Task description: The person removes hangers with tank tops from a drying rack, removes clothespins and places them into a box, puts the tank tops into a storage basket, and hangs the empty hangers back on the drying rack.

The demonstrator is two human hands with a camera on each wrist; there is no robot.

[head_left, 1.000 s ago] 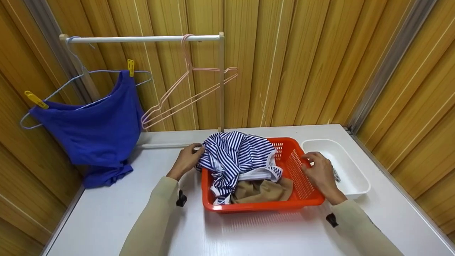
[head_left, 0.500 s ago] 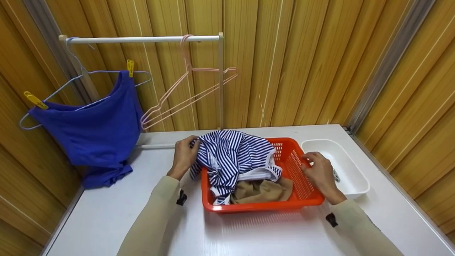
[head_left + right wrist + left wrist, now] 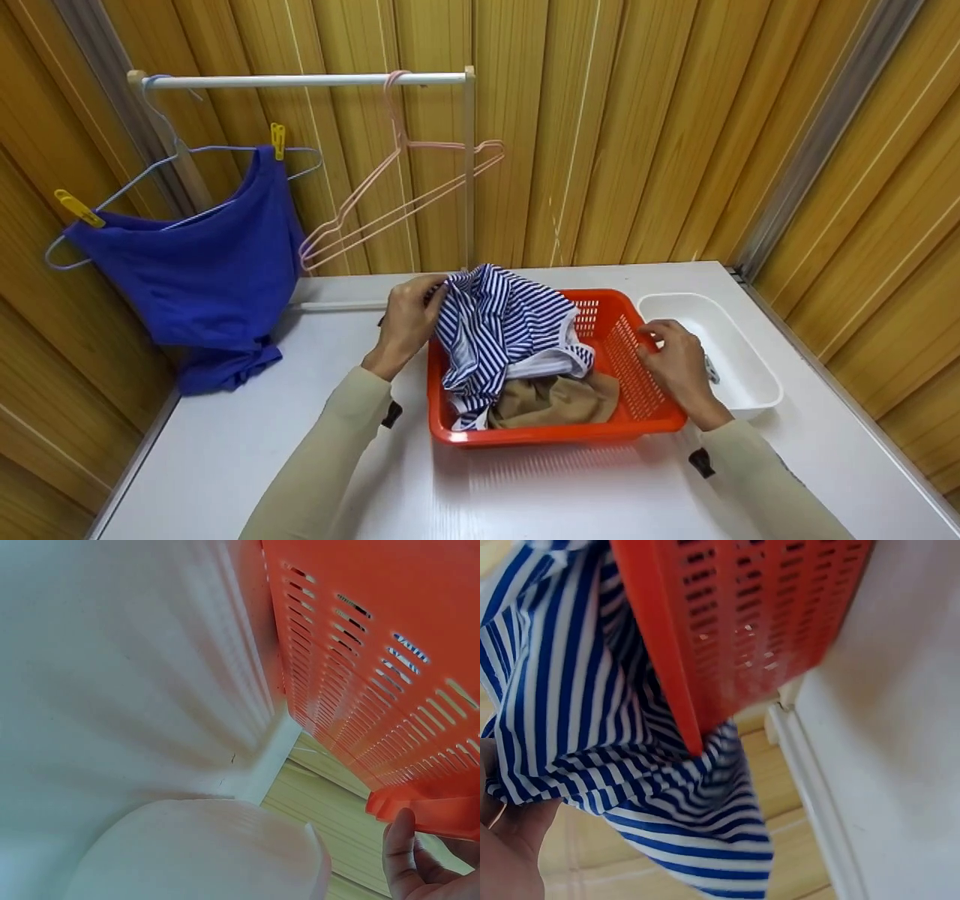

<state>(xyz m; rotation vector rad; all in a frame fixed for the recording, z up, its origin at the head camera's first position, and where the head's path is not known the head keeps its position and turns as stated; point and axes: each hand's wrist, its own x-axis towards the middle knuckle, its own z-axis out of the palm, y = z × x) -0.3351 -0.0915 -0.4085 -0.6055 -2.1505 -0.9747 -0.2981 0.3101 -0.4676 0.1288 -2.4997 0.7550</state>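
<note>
My left hand (image 3: 409,315) pinches a blue-and-white striped shirt (image 3: 517,319) near its top left corner, lifting the cloth above the basket's left rim. In the left wrist view, a loose fold of the striped shirt (image 3: 570,675) hangs down outside the basket wall. The red plastic basket (image 3: 555,433) holds the rest of the shirt, bunched over a brown cloth (image 3: 555,403). At the basket's right rim, my right hand (image 3: 679,367) holds the edge with its thumb and fingers. The right wrist view shows its fingertips (image 3: 403,823) against the rim.
A white tub (image 3: 739,352) with a small clip (image 3: 710,370) inside stands right of the basket. At the back left, a rack (image 3: 307,80) carries pink hangers (image 3: 397,142) and a blue garment (image 3: 202,277) held by yellow clothespins (image 3: 278,141). Wood-patterned walls enclose the white table (image 3: 525,495).
My left hand first shifts left with the shirt's edge, then comes back right and up, raising the cloth into a peak. The right hand and the basket stay put.
</note>
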